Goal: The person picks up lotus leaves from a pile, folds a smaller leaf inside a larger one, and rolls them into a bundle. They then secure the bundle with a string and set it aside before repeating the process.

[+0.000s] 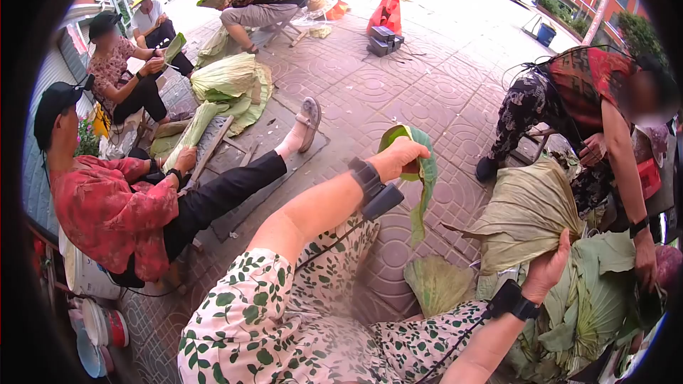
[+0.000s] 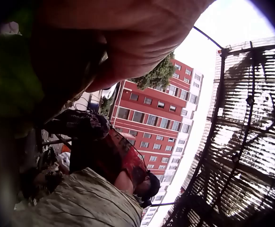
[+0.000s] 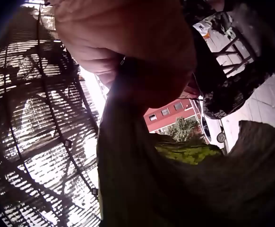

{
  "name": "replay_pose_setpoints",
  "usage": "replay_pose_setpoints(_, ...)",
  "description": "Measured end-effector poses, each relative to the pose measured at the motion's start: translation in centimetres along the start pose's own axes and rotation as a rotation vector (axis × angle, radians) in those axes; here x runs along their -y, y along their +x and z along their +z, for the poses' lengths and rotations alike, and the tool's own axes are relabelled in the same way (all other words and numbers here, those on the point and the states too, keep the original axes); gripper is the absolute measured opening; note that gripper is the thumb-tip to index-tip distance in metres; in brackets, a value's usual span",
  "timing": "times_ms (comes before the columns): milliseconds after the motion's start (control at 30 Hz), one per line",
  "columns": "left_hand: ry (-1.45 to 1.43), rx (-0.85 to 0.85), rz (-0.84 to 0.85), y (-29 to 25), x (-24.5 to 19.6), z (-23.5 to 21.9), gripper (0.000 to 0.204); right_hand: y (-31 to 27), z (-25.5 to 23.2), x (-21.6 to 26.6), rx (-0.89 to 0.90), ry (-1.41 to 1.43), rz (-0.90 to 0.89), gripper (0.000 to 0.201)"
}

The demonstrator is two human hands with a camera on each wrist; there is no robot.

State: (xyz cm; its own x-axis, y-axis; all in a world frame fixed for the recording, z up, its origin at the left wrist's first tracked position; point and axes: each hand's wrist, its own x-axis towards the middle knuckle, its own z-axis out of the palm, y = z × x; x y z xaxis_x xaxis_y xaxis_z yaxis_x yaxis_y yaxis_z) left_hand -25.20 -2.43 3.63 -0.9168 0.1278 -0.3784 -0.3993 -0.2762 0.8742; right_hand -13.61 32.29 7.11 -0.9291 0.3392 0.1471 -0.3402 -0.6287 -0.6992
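Note:
In the head view my left hand grips a folded green leaf, which hangs down from the fingers. The left wrist view has this hand close up, with a blurred green part of the leaf beside it. On the other side my right hand holds the edge of a big, dry, pleated lotus leaf, thumb pointing up. Seen from the right wrist, the right hand is above a dark, shaded stretch of leaf. Most fingertips are hidden.
A heap of large leaves lies at my right, where a person in red bends over it. One leaf is on the paving by my legs. Other seated people handle leaves near a leaf pile at the left.

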Motion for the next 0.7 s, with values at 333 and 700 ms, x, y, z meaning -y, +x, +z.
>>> replay_pose_setpoints(333,0.048,0.033,0.013,-0.1,-0.1,0.2,0.017,2.1,-3.3,-0.7,-0.085,0.089,0.160,0.029)
replay_pose_setpoints(700,0.002,-0.003,0.038,-0.2,-0.2,0.1,0.011,1.0,-0.5,-1.5,-0.105,-0.117,-0.049,0.032)
